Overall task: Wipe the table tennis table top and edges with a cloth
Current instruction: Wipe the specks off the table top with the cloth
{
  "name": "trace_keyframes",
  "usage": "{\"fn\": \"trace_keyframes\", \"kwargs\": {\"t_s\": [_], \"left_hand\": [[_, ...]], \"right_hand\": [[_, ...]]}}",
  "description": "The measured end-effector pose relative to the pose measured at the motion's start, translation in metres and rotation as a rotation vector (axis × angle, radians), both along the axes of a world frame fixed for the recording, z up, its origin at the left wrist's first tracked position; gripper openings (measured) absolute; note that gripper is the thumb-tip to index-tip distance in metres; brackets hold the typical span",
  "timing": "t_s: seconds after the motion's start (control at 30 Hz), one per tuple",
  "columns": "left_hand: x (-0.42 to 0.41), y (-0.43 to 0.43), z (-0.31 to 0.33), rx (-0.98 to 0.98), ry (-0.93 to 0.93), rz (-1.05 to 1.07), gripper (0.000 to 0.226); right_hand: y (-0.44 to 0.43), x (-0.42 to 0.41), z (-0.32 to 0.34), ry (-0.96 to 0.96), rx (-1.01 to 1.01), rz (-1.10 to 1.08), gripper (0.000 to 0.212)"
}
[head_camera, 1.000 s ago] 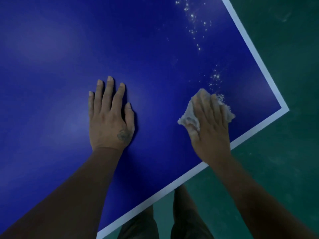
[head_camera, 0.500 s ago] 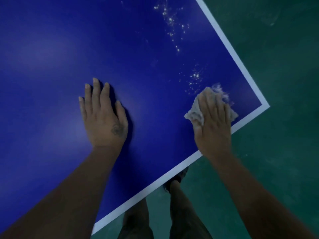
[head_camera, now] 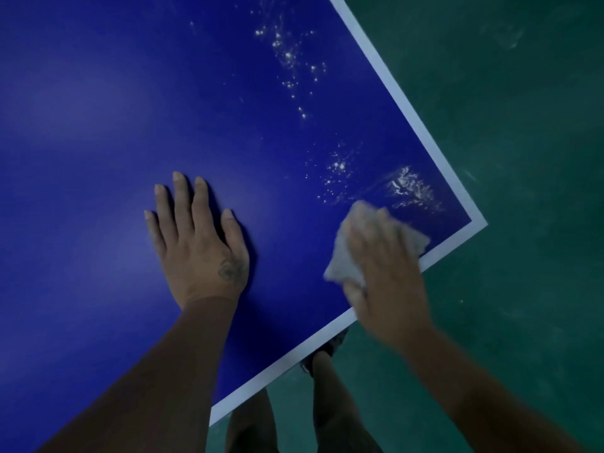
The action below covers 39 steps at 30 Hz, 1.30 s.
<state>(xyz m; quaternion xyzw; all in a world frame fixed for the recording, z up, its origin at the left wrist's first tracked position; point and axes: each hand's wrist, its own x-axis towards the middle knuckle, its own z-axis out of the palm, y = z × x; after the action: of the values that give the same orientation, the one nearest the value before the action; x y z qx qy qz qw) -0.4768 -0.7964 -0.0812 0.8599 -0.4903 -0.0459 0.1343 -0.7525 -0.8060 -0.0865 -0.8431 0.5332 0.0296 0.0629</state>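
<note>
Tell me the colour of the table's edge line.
White: the edge line borders the blue table top; head view.

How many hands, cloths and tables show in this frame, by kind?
Hands: 2 (left hand, right hand)
Cloth: 1
Table: 1
Total: 4

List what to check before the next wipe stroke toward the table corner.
1. Cloth under right hand, on the table tennis table: ok.
2. Right hand's grip on cloth: cannot tell, blurred.
3. Left hand flat on the top, beside the wiping path: ok.
4. Droplets beyond the cloth wiped: not ok.
5. Smear near the corner cleared: not ok.
6. White edge line clean: cannot tell.
</note>
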Motion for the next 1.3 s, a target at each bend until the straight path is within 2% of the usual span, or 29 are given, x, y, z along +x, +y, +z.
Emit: {"fn": "trace_keyframes", "kwargs": {"t_s": [0.07, 0.13, 0.2, 0.3, 0.37, 0.4, 0.47, 0.57, 0.63, 0.7, 0.77, 0.8, 0.87, 0.97, 1.03, 1.07, 1.1, 1.17, 1.23, 1.3], "left_hand": [[0.001, 0.000, -0.002, -0.010, -0.016, -0.002, 0.062], [0.001, -0.001, -0.004, -0.029, -0.031, -0.003, 0.060], [0.001, -0.001, -0.006, -0.052, -0.049, -0.001, 0.058], [0.001, 0.000, -0.007, -0.078, -0.058, -0.001, 0.056], [0.001, 0.000, -0.007, -0.077, -0.053, -0.002, 0.056], [0.002, 0.000, -0.007, -0.074, -0.047, -0.001, 0.057], [0.002, 0.000, -0.007, -0.075, -0.033, 0.000, 0.057], [0.001, 0.000, -0.006, -0.083, -0.028, 0.001, 0.057], [0.000, 0.000, -0.005, -0.075, -0.027, 0.003, 0.056], [0.000, 0.000, -0.005, -0.082, -0.030, 0.005, 0.055], [-0.001, 0.000, -0.004, -0.088, -0.030, 0.005, 0.055], [-0.001, -0.001, -0.003, -0.087, -0.025, 0.005, 0.055], [-0.002, -0.001, -0.003, -0.079, -0.022, 0.005, 0.056], [-0.002, -0.001, -0.002, -0.073, -0.026, 0.000, 0.056], [-0.001, -0.001, -0.002, -0.081, -0.027, -0.003, 0.057], [-0.001, -0.001, -0.002, -0.082, -0.028, -0.006, 0.057], [-0.001, -0.001, -0.002, -0.081, -0.029, -0.007, 0.057], [-0.001, -0.002, -0.002, -0.079, -0.030, -0.004, 0.057], [-0.002, -0.001, -0.001, -0.073, -0.026, 0.005, 0.057], [-0.003, -0.001, -0.001, -0.069, -0.021, 0.006, 0.057]], "right_hand": [[0.027, -0.005, -0.002, -0.055, 0.049, 0.217, 0.090], [0.007, -0.024, -0.001, -0.012, 0.045, 0.304, 0.090], [-0.034, -0.043, -0.003, -0.017, 0.015, 0.140, 0.088], [-0.088, -0.062, 0.004, -0.098, -0.043, -0.242, 0.065], [-0.085, -0.056, 0.006, -0.100, -0.045, -0.308, 0.067], [-0.071, -0.051, 0.004, -0.078, -0.043, -0.259, 0.073], [-0.030, -0.043, 0.001, -0.031, 0.000, -0.028, 0.086], [-0.024, -0.059, 0.002, -0.003, 0.020, 0.266, 0.083], [-0.058, -0.070, 0.002, -0.011, 0.009, 0.154, 0.084], [-0.087, -0.073, 0.003, -0.061, -0.013, -0.118, 0.079], [-0.092, -0.062, 0.006, -0.086, -0.031, -0.314, 0.074], [-0.085, -0.053, 0.006, -0.073, -0.038, -0.346, 0.075], [-0.058, -0.031, 0.005, -0.031, -0.029, -0.243, 0.085], [-0.012, -0.005, -0.001, -0.066, 0.020, 0.185, 0.090], [-0.021, -0.006, -0.004, -0.094, 0.033, 0.437, 0.092], [-0.040, -0.010, -0.004, -0.080, 0.012, 0.469, 0.095], [-0.063, -0.014, -0.004, -0.062, -0.026, 0.410, 0.098], [-0.113, -0.025, -0.003, -0.061, -0.078, 0.098, 0.097], [-0.142, -0.034, 0.001, -0.072, -0.052, -0.207, 0.082], [-0.144, -0.031, 0.003, -0.067, -0.034, -0.353, 0.076]]}}
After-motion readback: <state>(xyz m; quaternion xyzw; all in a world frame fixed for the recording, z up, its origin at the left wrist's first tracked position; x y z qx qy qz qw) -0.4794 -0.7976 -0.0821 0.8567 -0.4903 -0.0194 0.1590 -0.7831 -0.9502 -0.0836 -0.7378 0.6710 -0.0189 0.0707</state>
